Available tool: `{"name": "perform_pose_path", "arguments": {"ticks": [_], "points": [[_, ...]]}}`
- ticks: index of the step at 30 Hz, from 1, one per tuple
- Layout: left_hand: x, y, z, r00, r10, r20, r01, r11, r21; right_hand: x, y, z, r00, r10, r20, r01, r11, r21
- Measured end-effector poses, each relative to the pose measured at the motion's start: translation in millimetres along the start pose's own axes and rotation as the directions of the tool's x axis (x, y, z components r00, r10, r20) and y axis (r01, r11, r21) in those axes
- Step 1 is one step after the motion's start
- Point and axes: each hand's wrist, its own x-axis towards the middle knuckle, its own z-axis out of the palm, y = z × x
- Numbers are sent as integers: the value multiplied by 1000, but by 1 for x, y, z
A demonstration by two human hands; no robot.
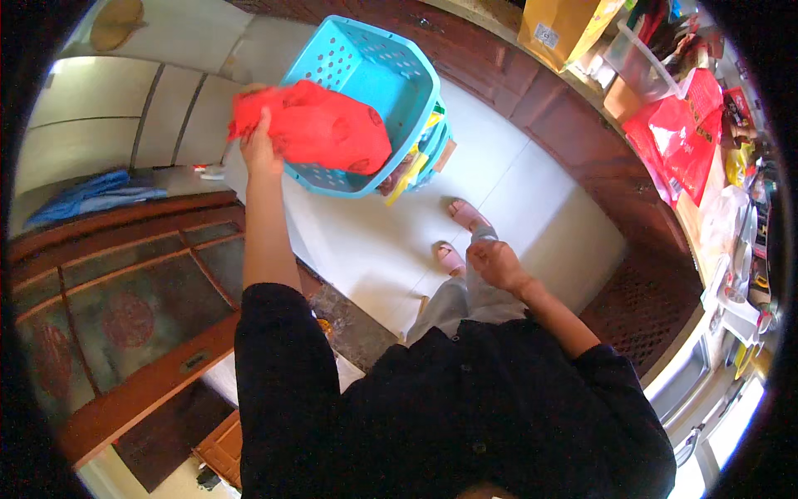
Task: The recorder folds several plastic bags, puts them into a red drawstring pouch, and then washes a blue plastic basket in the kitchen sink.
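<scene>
My left hand [262,146] grips the gathered end of a red bag [336,128] with dark printed marks. The bag lies across the near left side of a light-blue plastic basket [383,84] with holes in its walls, covering part of the rim. The visible inside of the basket shows bare blue plastic. Below its right side, yellow and green packages [408,174] show in another blue basket tier [436,156]. My right hand [497,265] hangs in front of my legs with its fingers curled in, and nothing shows in it.
Dark wooden cabinets [561,137] line the right side. Their counter carries a brown paper bag [555,34], a clear plastic container [642,62] and a red package [679,137]. A wooden-framed glass door [149,299] stands at left, near a blue cloth [100,196]. My slippered feet [464,212] are on pale tiles.
</scene>
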Motion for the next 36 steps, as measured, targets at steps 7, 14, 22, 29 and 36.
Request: {"name": "perform_pose_path", "arguments": {"ticks": [7, 14, 22, 29, 36], "points": [[-69, 99, -14, 944, 299, 141, -216, 881, -421, 66, -22, -32, 989, -146, -25, 146, 989, -12], [-149, 161, -134, 715, 626, -311, -564, 780, 273, 221, -66, -27, 978, -191, -86, 206, 952, 227], [-232, 96, -166, 670, 275, -690, -322, 945, 65, 437, -62, 50, 775, -621, -117, 487, 705, -516], [-335, 29, -192, 457, 211, -864, -37, 975, 218, 483, -10, 65, 918, -346, 194, 377, 607, -699], [-426, -73, -226, 376, 33, -926, 162, 982, 101, 401, -120, 25, 901, -363, -237, 412, 888, 204]]}}
